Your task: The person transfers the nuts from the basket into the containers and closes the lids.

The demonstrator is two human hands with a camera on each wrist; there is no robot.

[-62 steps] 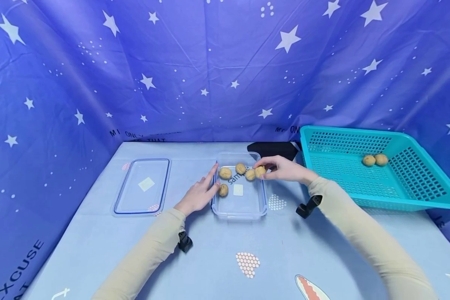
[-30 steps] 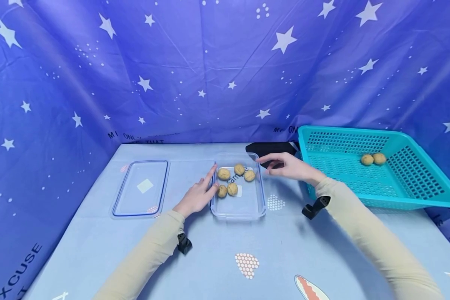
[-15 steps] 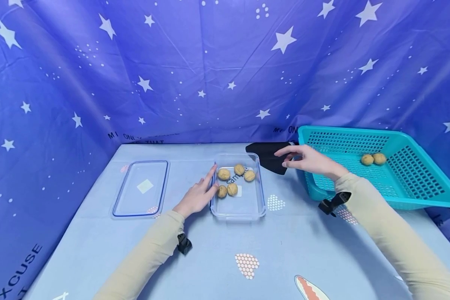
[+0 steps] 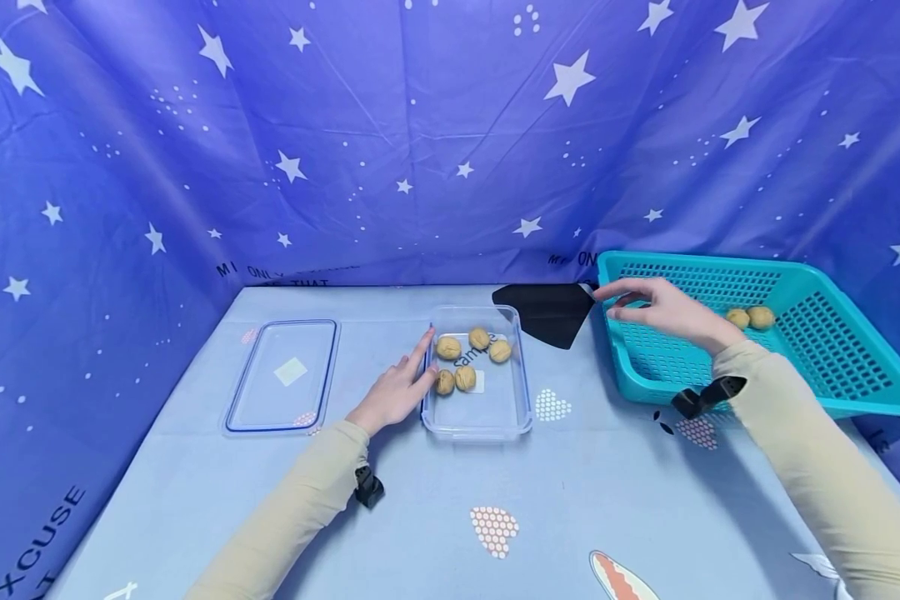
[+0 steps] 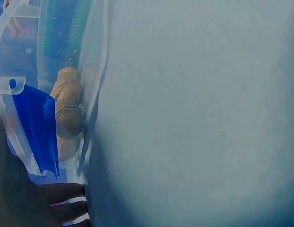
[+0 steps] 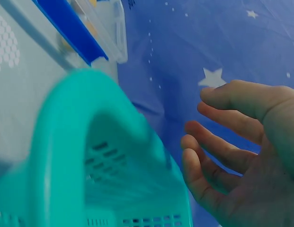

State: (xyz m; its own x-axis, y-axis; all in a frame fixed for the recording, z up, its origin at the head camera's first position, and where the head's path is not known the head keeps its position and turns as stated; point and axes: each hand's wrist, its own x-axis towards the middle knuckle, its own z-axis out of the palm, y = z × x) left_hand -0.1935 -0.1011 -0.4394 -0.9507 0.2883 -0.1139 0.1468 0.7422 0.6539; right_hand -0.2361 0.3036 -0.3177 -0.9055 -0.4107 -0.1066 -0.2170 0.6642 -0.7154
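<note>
My left hand [image 4: 393, 396] rests against the left side of a clear plastic food box [image 4: 480, 433], fingers extended and thumb at the rim. Several walnuts [image 4: 465, 377] lie inside, mostly in its back and left part. In the left wrist view, a blue side latch [image 5: 38, 127] hangs beside the hand, and walnuts [image 5: 69, 104] show through the wall. Over the left end of a turquoise basket [image 4: 881, 400] hovers my right hand [image 4: 671, 312], nothing in its grasp. Two walnuts [image 4: 761, 317] sit together in the basket. The right wrist view shows loosely bent, spread fingers [image 6: 218, 146].
Left of the box lies its clear lid [image 4: 281, 375] with a blue seal, flat on the pale blue tablecloth [image 4: 562, 517]. A black flat patch [image 4: 543, 308] is between box and basket. A blue star-printed curtain [image 4: 420, 125] stands behind and at the sides.
My right hand held a walnut over the box, let it go inside, then moved right to above the basket. The left hand stays at the box.
</note>
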